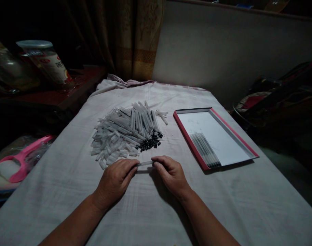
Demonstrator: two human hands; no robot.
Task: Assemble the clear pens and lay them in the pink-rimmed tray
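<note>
Between my two hands a pen (145,164) with a pale translucent barrel lies level, just above the cloth. My left hand (117,177) pinches its left end, and my right hand (171,172) grips the right end; fingers hide both ends. Just beyond them spreads a heap of pen parts: long translucent barrels (143,119), short clear caps (111,148) at the near left, and small black plugs (152,141) at the near right. To the right, a shallow red-edged box lid (232,145) holds a row of pens (204,150) along its left side.
A white cloth (145,212) covers the table. Left of it stand a dark red side table (81,85) with a lidded plastic jar (46,63), and lower down a pink handled object (22,159). A curtain (137,41) and a pale wall (209,48) close off the back.
</note>
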